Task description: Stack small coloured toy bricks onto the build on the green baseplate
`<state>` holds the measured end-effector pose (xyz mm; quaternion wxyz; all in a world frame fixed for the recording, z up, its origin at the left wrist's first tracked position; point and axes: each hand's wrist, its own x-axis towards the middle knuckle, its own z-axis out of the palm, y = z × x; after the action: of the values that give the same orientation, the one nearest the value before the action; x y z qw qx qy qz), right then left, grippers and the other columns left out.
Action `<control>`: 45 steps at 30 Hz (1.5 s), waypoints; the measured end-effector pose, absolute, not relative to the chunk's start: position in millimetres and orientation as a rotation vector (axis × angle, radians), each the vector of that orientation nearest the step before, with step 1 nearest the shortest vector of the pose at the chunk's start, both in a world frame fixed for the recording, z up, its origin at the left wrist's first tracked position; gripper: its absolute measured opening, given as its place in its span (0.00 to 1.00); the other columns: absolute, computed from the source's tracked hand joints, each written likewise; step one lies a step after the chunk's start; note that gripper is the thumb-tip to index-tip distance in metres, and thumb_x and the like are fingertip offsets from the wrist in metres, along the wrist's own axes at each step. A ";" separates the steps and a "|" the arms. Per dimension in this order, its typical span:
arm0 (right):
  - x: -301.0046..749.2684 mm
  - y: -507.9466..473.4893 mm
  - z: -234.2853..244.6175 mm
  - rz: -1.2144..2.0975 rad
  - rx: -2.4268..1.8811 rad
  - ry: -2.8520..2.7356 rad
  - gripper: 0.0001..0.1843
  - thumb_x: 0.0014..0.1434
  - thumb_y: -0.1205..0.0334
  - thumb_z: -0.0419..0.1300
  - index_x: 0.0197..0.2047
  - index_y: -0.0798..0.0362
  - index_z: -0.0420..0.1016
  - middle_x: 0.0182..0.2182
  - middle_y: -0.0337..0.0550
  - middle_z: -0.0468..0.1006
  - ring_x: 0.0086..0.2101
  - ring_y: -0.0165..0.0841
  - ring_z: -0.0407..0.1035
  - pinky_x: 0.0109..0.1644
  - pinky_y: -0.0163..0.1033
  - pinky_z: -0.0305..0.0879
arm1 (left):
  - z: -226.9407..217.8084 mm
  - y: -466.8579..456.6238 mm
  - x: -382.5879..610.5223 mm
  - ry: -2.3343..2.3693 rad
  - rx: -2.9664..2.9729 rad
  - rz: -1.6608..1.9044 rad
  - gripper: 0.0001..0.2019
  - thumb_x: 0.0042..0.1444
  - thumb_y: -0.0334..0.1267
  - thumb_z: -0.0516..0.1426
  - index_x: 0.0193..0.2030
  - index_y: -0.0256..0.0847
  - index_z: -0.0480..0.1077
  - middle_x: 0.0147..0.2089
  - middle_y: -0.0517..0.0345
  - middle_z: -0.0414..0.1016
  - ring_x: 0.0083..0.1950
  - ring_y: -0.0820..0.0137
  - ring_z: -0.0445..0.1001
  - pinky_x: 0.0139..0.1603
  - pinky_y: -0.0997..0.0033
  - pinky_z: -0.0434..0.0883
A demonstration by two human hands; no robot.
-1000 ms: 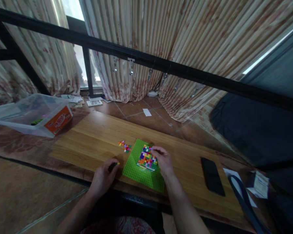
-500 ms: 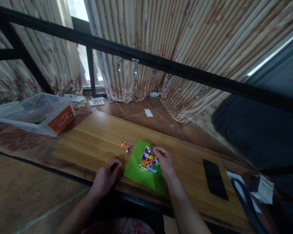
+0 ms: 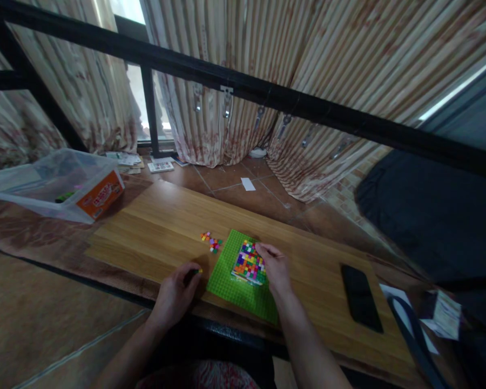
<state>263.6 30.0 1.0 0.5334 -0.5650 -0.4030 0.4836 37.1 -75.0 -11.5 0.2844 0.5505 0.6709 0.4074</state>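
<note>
Nearest the body, the left hand [image 3: 176,294] rests at the table's near edge with its fingers [image 3: 188,274] curled in, pinching a tiny yellow-green brick [image 3: 198,270] between thumb and forefinger. Just beside it lies a flat, square green baseplate [image 3: 230,289] with a studded surface, set at a slant on the table [image 3: 154,227], which is smooth, pale wood with a long grain.

On the plate's far half sits a low, square slab of small bricks [image 3: 249,263] in purple, orange, red, yellow and green, packed tight like a mosaic. The right hand [image 3: 275,270] lies along the slab's right side, fingertips bent onto its far corner (whether they pinch a brick there or only press, I cannot tell).

A small scatter of loose bricks [image 3: 211,242] lies on the wood just beyond the plate's left corner, apart from both hands. A glossy black phone [image 3: 361,297] lies flat, well off to the right, with a dark strap [image 3: 409,329] past it. At the far left stands a clear plastic tub [image 3: 60,186] with an orange label. A heavy black bar [image 3: 267,97] crosses in front of the pleated, striped curtains [image 3: 308,54].
</note>
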 end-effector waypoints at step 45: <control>267.1 -103.2 79.3 1.575 -1.045 -1.276 0.09 0.52 0.54 0.68 0.35 0.49 0.82 0.25 0.36 0.76 0.26 0.27 0.68 0.32 0.33 0.65 | 68.7 -115.1 96.9 0.895 0.805 0.950 0.13 0.45 0.42 0.67 0.31 0.36 0.73 0.27 0.57 0.78 0.24 0.78 0.71 0.25 0.79 0.68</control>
<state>267.1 -103.2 79.3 0.4174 -0.4164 -0.5086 0.6275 96.9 -115.1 68.7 0.7201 0.3642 0.4050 0.4298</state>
